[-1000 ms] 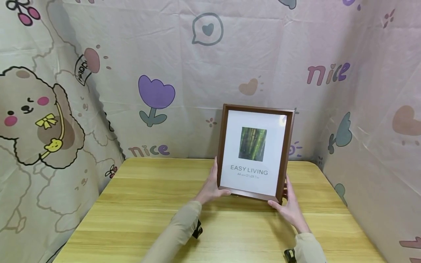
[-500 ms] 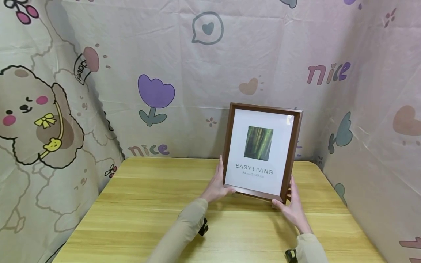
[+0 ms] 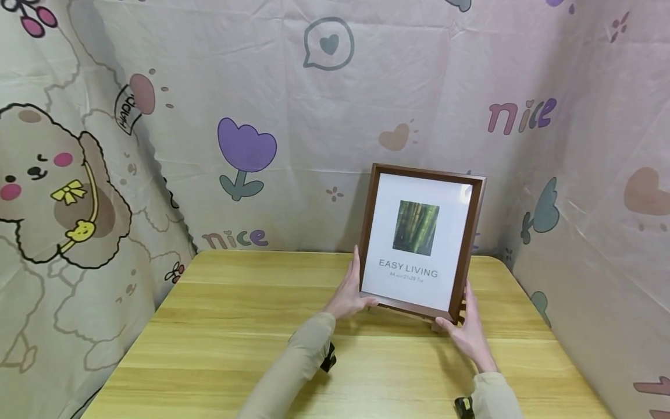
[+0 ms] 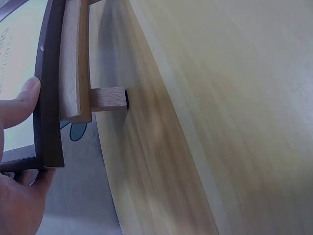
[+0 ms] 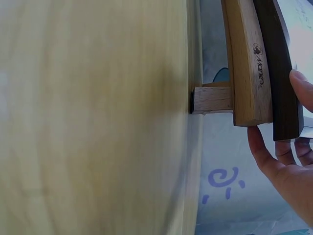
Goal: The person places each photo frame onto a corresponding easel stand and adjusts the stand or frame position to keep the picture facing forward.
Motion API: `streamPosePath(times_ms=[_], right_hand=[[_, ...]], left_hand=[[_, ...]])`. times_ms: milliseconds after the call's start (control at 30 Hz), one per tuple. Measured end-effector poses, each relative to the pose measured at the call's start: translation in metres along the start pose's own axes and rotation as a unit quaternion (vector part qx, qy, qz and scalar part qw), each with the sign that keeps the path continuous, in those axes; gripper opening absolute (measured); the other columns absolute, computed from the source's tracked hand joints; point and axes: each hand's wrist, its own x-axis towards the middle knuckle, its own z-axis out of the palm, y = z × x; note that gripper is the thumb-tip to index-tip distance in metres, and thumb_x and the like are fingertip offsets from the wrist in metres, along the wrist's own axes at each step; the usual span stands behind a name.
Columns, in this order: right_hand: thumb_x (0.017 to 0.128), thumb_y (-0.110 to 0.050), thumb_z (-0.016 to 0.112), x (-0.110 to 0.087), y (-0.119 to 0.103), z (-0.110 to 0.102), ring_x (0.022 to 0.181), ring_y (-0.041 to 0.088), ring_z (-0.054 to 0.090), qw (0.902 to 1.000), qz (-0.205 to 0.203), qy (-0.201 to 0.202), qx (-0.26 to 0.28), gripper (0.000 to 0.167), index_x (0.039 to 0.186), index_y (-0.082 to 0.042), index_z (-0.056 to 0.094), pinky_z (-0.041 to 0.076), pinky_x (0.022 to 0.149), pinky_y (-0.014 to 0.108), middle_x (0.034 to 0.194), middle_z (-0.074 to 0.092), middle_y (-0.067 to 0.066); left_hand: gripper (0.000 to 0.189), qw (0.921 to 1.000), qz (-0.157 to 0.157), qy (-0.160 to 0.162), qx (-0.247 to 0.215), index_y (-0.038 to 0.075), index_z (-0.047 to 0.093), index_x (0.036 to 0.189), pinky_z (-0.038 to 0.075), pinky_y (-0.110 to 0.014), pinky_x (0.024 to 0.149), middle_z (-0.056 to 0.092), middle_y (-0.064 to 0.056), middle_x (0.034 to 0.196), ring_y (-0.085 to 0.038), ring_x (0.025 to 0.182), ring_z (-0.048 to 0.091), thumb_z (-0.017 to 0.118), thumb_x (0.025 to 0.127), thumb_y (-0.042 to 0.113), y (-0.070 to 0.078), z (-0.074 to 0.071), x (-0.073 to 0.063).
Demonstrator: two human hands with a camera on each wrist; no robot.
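A brown picture frame [image 3: 413,291] with a white "EASY LIVING" insert and a small green bamboo picture stands tilted at the table's back right. My left hand [image 3: 348,294] grips its lower left corner, thumb over the front. At the lower right corner my right hand [image 3: 468,334] holds on in the same way. Under the frame's bottom edge lies the pale wooden ledge of a small easel [image 4: 73,63], its short legs ending in black feet on the table. In the right wrist view dark lettering marks the ledge, and my index finger touches its end. The frame hides most of the easel.
The wood-grain table [image 3: 251,337] reaches back to a patterned cloth [image 3: 314,116] that hangs behind it and along both sides. Black wrist cameras [image 3: 328,358] are strapped at both sleeves.
Both hands have shifted the picture frame a little to the right, mostly in the first half second. The grip at the lower corners stays the same.
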Motion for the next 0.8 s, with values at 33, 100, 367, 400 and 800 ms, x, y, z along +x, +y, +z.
streamPosePath(times_ms=[33,100,367,400,800], right_hand=[[0.081,0.007,0.077,0.0,0.001,0.0,0.112,0.031,0.046,1.0,0.003,0.0,0.006,0.119,0.163,-0.016,-0.007,0.053,0.088,0.041,0.147,0.033,0.028],[0.081,0.008,0.077,0.001,0.002,-0.001,0.111,0.03,0.045,0.9999,0.004,0.002,0.011,0.119,0.163,-0.016,-0.006,0.054,0.085,0.034,0.147,0.032,0.028],[0.079,0.008,0.078,0.002,0.005,-0.001,0.109,0.026,0.043,0.9999,-0.006,0.012,0.002,0.119,0.163,-0.014,-0.003,0.049,0.077,0.014,0.144,0.034,0.028],[0.079,0.009,0.078,0.002,0.006,-0.001,0.11,0.026,0.043,0.9999,-0.006,0.012,0.002,0.119,0.163,-0.014,-0.003,0.049,0.077,0.014,0.145,0.033,0.028],[0.083,0.005,0.076,0.007,0.008,-0.004,0.113,0.042,0.047,0.9996,-0.002,-0.003,-0.028,0.107,0.162,-0.006,0.004,0.053,0.088,0.05,0.144,0.034,0.034]], left_hand=[[0.138,1.0,-0.003,-0.001,0.0,0.022,-0.025,0.158,0.027,-0.053,0.124,-0.005,-0.016,0.17,-0.039,0.156,0.011,0.087,0.078,0.013,0.001,0.0,0.001],[0.139,0.9999,-0.008,-0.005,-0.004,0.025,-0.026,0.158,0.027,-0.053,0.124,-0.004,-0.017,0.17,-0.039,0.156,0.012,0.086,0.078,0.012,0.001,0.001,0.003],[0.138,0.9996,-0.024,-0.01,-0.015,0.026,-0.024,0.158,0.026,-0.056,0.124,-0.003,-0.02,0.169,-0.041,0.156,0.011,0.086,0.078,0.01,0.002,0.004,0.007],[0.137,0.9996,-0.023,-0.01,-0.016,0.024,-0.024,0.159,0.025,-0.056,0.124,-0.003,-0.02,0.169,-0.041,0.156,0.01,0.086,0.078,0.01,0.002,0.005,0.007],[0.132,0.999,-0.016,0.003,-0.041,0.02,-0.018,0.161,0.02,-0.055,0.126,-0.002,-0.017,0.171,-0.039,0.156,0.013,0.085,0.079,0.011,-0.008,0.012,0.008]])
